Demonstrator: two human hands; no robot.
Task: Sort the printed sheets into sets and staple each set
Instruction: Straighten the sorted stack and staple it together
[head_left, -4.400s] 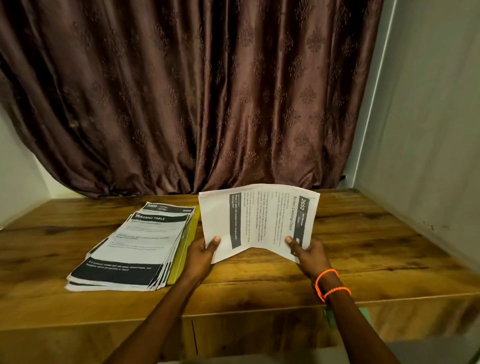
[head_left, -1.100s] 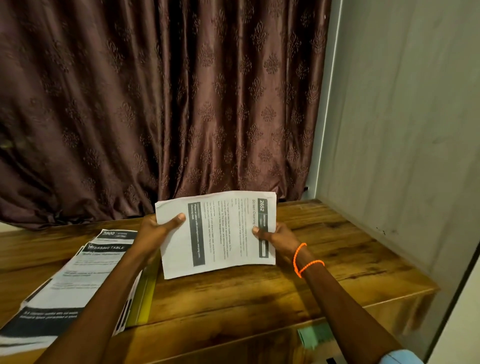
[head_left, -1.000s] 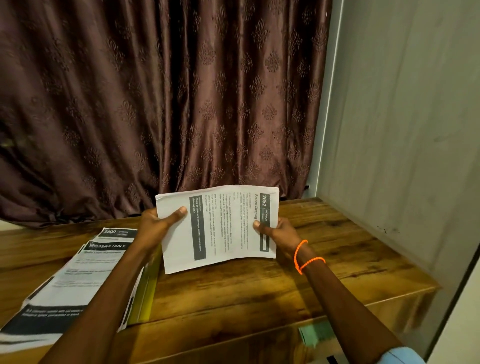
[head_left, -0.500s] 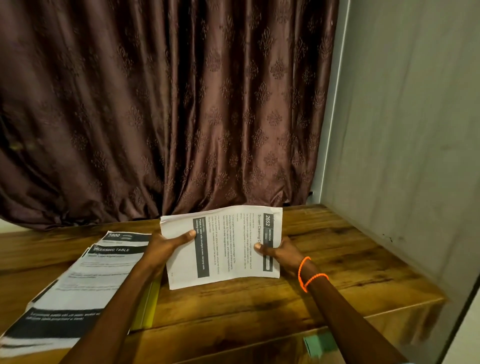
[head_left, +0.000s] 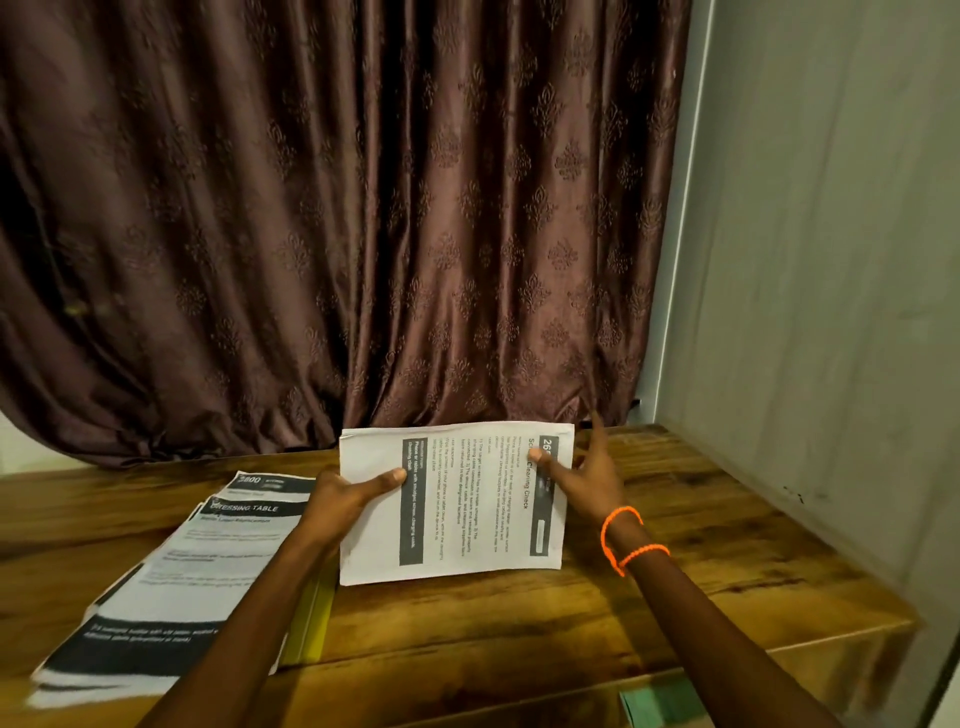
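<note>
Sheets (head_left: 457, 499) sit on the wooden table (head_left: 675, 597), right of the bigger stack (head_left: 171, 582). Left hand (head_left: 337, 501) pinches their left edge; right hand (head_left: 587, 475), fingers spread, only thumbs the right edge. That loose side could let pages slide askew. No stapler or tray shows.

Pile (head_left: 171, 561) text — blurred, arm-hidden

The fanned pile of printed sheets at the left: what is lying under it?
Under the fanned pile of printed sheets a yellow-green flat edge, perhaps a folder, sticks out along its right side on the wooden table. The rest is covered by the sheets and the left forearm.
</note>
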